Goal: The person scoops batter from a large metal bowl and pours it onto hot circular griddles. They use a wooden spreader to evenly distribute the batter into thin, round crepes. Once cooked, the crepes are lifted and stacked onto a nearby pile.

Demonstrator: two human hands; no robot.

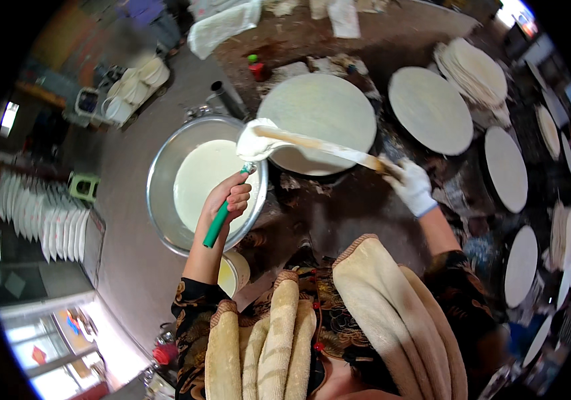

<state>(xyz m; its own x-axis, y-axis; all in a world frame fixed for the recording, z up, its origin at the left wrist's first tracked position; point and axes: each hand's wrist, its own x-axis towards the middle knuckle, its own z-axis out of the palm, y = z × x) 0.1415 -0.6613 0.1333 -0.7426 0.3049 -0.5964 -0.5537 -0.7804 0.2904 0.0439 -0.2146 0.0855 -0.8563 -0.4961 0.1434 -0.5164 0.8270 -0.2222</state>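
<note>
My left hand is closed round the green handle of a ladle, its white-coated head raised at the right rim of a steel bowl of white liquid. My right hand, in a white glove, grips a long wooden spreader; the spreader's coated far end lies across the ladle's head, near the edge of a large round griddle with a pale surface.
More round pale-topped griddles stand along the right, with stacked thin sheets behind. A bucket is below the bowl. At left are white containers, a green stool and racked white items.
</note>
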